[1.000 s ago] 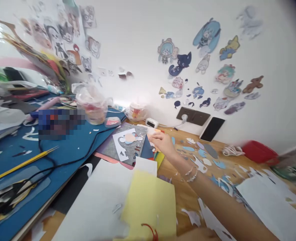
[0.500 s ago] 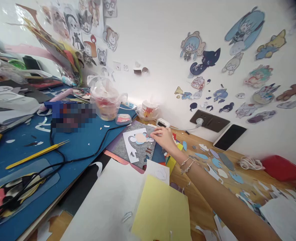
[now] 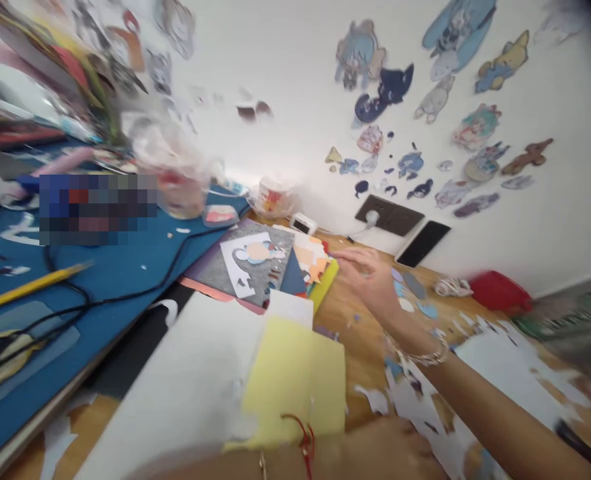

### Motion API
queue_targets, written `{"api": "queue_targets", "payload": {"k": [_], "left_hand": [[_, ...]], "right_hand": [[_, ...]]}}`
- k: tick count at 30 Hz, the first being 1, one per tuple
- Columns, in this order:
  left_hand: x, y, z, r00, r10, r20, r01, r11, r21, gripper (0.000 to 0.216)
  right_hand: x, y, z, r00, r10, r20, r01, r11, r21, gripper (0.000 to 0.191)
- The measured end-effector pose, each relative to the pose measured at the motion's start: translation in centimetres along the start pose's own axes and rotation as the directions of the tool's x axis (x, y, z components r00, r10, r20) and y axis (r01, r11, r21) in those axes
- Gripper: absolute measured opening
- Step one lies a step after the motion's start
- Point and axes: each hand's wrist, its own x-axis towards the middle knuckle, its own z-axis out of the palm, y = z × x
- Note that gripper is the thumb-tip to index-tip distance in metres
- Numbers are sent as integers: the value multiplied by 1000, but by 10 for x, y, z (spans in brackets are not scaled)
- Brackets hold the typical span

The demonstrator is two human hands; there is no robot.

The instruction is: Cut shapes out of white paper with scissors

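My right hand (image 3: 368,283), a beaded bracelet at its wrist, is over the wooden table at the right edge of a stack of coloured papers (image 3: 320,283). Its fingers are stretched leftward with a gap above the thumb, and I see nothing held. My left hand (image 3: 398,447) reaches in low across the bottom, a red string bracelet on its wrist. Motion smears its fingers, so what they hold is unclear. It is beside a yellow sheet (image 3: 295,380) and torn white paper scraps (image 3: 425,400). A paper figure cut-out (image 3: 258,251) lies on a white cut sheet over grey felt (image 3: 205,267).
A blue mat (image 3: 140,273) with a black cable (image 3: 140,295) and yellow tweezers (image 3: 35,290) covers the left. Bagged cups (image 3: 270,198), a small clock (image 3: 303,223) and a phone (image 3: 423,243) stand by the wall. A red pouch (image 3: 500,290) lies right, beyond scattered paper pieces.
My right hand has moved from the figure cut-out rightward to the edge of the coloured papers. My left forearm and hand have come into view at the bottom. The view has shifted right.
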Motion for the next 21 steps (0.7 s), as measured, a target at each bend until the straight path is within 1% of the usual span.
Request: {"api": "queue_targets", "payload": {"k": [1, 2, 3, 5, 7, 9, 11, 14, 17, 21], "left_hand": [[0, 1, 2, 1000, -13, -18, 12, 999, -37, 23], [1, 2, 3, 999, -29, -35, 26, 997, -76, 26], [1, 4, 3, 998, -41, -47, 36, 994, -106, 25], [2, 6, 3, 992, -92, -84, 81, 989, -120, 21], [2, 6, 2, 988, -117, -98, 100, 981, -167, 20], [1, 7, 2, 987, -127, -95, 106, 974, -201, 22], [1, 7, 2, 987, -140, -81, 120, 970, -213, 23], [1, 9, 2, 988, -145, -51, 132, 971, -198, 25], [1, 10, 0, 990, -138, -33, 130, 974, -184, 29], [3, 10, -4, 993, -121, -12, 117, 978, -174, 32]], "right_hand": [[-21, -6, -22, 1000, -6, -9, 6, 1000, -20, 17], [-44, -11, -44, 997, -66, -25, 65, 997, -51, 16], [-67, -17, -66, 994, -112, -15, 110, 989, -95, 17], [-114, -26, -105, 989, -127, 81, 140, 971, -195, 20], [-161, -31, -136, 986, -78, 144, 120, 945, -305, 23], [-204, -34, -157, 983, 4, 182, 68, 920, -387, 25], [-242, -37, -167, 968, 100, 231, 9, 904, -428, 26], [-281, -40, -164, 940, 184, 286, -36, 890, -454, 26], [-297, -43, -151, 943, 207, 259, -65, 881, -469, 27], [-298, -43, -138, 953, 205, 222, -60, 849, -526, 24]]}}
